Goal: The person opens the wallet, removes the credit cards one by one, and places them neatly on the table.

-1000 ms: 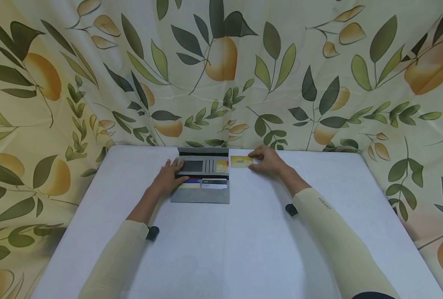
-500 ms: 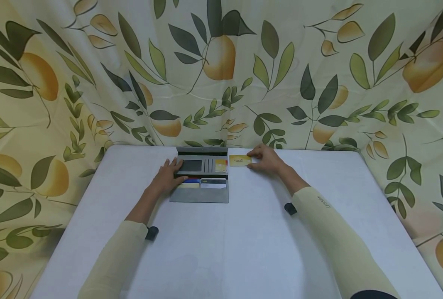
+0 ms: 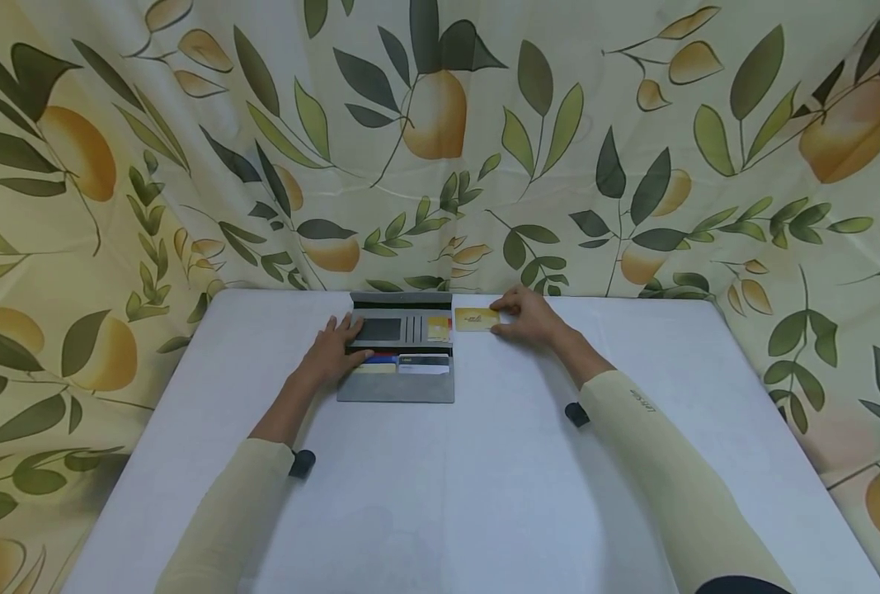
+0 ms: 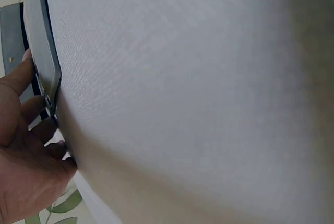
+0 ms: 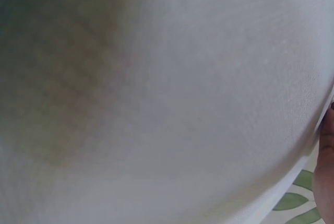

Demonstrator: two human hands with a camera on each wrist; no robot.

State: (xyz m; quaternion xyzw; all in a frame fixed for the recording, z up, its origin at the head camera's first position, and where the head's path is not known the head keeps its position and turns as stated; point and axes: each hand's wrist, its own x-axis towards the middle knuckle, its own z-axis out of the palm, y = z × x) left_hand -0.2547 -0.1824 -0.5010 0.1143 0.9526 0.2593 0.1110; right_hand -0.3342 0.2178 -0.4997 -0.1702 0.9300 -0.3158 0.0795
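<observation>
A grey wallet [image 3: 402, 390] lies unfolded near the far edge of the table, with several cards in its slots. My left hand [image 3: 327, 351] rests on its left side, fingers spread and thumb over the lower pocket; the left wrist view has the same hand [image 4: 31, 151] at the wallet's edge [image 4: 43, 31]. Just right of the wallet is a yellow card [image 3: 472, 320]. My right hand [image 3: 532, 318] pinches that card's right end between thumb and fingers. Only a sliver of the right hand [image 5: 326, 161] shows in the right wrist view, where the card is out of sight.
A white cloth covers the table [image 3: 440, 495]. Behind its far edge hangs a curtain [image 3: 543, 165] printed with fruit and leaves. Dark wrist cameras sit under both sleeves, the left camera [image 3: 302, 464] and the right camera [image 3: 577, 414].
The whole head view has shifted very slightly. Both hands, the wallet and the yellow card keep practically the same places relative to each other.
</observation>
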